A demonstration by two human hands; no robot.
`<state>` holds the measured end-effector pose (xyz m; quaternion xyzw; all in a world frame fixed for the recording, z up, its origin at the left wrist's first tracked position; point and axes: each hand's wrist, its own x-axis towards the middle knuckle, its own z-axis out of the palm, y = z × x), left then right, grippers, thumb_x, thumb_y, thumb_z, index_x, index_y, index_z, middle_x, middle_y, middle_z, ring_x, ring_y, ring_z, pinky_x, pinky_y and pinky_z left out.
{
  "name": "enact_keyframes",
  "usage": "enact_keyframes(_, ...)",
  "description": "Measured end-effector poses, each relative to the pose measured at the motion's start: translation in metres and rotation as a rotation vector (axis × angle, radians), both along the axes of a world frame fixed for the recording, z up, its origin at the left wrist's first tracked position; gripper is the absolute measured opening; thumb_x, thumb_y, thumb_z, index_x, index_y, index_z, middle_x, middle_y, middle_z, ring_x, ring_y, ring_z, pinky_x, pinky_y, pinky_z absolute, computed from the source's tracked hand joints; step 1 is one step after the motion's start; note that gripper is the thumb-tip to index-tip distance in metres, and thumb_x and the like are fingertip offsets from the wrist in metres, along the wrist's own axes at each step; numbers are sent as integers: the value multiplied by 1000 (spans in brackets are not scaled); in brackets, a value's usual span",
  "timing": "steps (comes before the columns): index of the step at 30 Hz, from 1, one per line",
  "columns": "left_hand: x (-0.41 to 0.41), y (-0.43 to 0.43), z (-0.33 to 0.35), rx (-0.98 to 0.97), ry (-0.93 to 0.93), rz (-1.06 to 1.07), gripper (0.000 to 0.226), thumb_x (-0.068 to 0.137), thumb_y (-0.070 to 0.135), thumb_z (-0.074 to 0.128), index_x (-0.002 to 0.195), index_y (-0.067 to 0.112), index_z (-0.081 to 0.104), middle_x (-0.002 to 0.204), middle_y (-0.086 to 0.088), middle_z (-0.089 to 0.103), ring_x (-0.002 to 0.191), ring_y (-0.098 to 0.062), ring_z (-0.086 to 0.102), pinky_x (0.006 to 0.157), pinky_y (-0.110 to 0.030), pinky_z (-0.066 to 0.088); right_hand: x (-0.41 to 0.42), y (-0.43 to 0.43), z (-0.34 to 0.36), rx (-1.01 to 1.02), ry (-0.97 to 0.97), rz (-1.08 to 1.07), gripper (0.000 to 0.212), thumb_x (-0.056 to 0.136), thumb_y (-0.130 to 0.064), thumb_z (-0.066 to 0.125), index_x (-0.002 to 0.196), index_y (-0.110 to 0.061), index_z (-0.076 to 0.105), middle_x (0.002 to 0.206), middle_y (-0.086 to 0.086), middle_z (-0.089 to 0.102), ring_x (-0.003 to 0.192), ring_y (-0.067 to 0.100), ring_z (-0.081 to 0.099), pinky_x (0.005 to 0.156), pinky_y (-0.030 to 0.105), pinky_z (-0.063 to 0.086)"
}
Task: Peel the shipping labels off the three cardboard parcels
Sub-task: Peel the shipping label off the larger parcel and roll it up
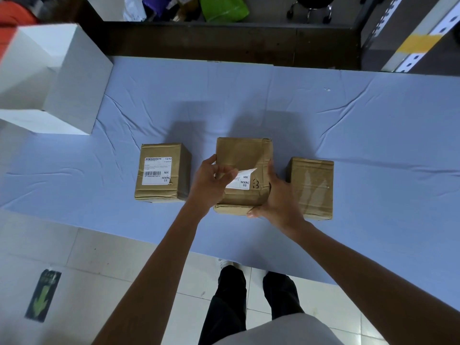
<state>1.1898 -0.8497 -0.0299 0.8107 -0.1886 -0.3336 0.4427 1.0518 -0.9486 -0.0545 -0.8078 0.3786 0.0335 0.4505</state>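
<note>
One blue-clothed table (348,120) carries the whole work area. A large white box (49,78) sits at its far left, well apart from the row of three cardboard parcels near the front edge.

Status by parcel:

1. Middle parcel (242,155): peel in progress. It stands between the other two, close to both.
2. Right parcel (312,185): no label shows on its visible faces, only a glossy taped patch on top. It is probably finished, but hidden faces cannot be checked.
3. Left parcel (161,170): not started. Its label (157,170) lies flat and fully adhered on top.

By this estimate, one label is likely off, one is partly off and one is untouched.

Right hand (276,197): fingers wrapped around the middle parcel's right side and near corner, bracing it on the cloth.

Left hand (211,180): thumb and fingers pinched together on the raised edge of the middle label (242,181).

Label condition: white paper with black print. Its left part is lifted and curled up, showing a blank underside. Its right part is bonded to the cardboard top. No tearing is visible.
</note>
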Motion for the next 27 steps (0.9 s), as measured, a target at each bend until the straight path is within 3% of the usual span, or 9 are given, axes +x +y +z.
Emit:
enact_keyframes(2, 0, 1, 0, 3, -9, 0, 20, 85, 14, 69, 91, -5, 70, 101, 0, 65, 79, 12, 52, 72, -1, 35, 0, 0, 0, 2, 3, 6, 143, 44, -21, 95, 155, -19, 5, 130, 5, 58, 116, 23, 58, 97, 37, 49)
enact_keyframes(4, 1, 0, -2, -4, -12, -5, 20, 86, 13, 68, 90, -6, 70, 96, 2, 63, 82, 4, 54, 73, -8, 37, 0, -1, 0, 3, 6, 9, 143, 44, -21, 95, 155, -18, 4, 131, 5, 58, 116, 23, 58, 97, 37, 49)
enact_keyframes(6, 1, 0, -1, -8, -17, -8, 20, 86, 13, 68, 90, -6, 70, 99, 0, 63, 88, -7, 53, 71, -8, 37, 0, -1, 1, 1, 7, 10, 142, 45, -21, 94, 155, -19, 4, 131, 5, 58, 115, 23, 58, 97, 38, 49)
enact_keyframes(11, 1, 0, -4, -12, -16, -7, 20, 86, 14, 68, 92, -5, 69, 95, -3, 67, 87, -7, 53, 72, -1, 34, 1, 0, 2, -8, 7, 7, 142, 44, -21, 95, 155, -19, 6, 129, 6, 59, 114, 24, 58, 96, 39, 49)
enact_keyframes(14, 1, 0, -5, -15, -6, 6, 18, 86, 13, 68, 95, -2, 67, 83, 5, 66, 77, 12, 55, 65, 8, 32, 1, 0, 1, -15, 9, 8, 142, 43, -22, 95, 154, -19, 7, 127, 6, 60, 112, 24, 59, 95, 39, 50)
enact_keyframes(16, 1, 0, -7, -15, -17, -4, 19, 86, 13, 67, 98, -2, 67, 86, 6, 66, 71, 30, 47, 64, 10, 30, 1, 0, 1, -18, 12, 7, 142, 42, -23, 95, 154, -19, 7, 127, 6, 60, 112, 24, 60, 94, 39, 50)
enact_keyframes(18, 2, 1, -10, -22, -17, -9, 21, 87, 13, 67, 99, -4, 66, 90, 3, 67, 68, 35, 43, 65, 11, 29, 1, 0, 1, -23, 16, 4, 142, 42, -23, 95, 154, -19, 8, 126, 6, 60, 112, 24, 59, 95, 38, 50)
enact_keyframes(23, 2, 0, -12, -18, -13, -5, 21, 87, 15, 67, 97, -3, 67, 93, 6, 65, 69, 36, 42, 64, 11, 28, 1, 0, 1, -19, 4, 2, 141, 42, -23, 95, 154, -18, 10, 125, 7, 61, 111, 24, 60, 94, 38, 51)
enact_keyframes(27, 3, 0, -10, -23, -18, -4, 17, 87, 14, 67, 95, -1, 68, 85, 8, 67, 68, 26, 50, 64, 9, 32, 1, 0, 1, -10, 4, 6, 141, 42, -22, 95, 154, -18, 9, 126, 6, 60, 113, 24, 59, 95, 39, 50)
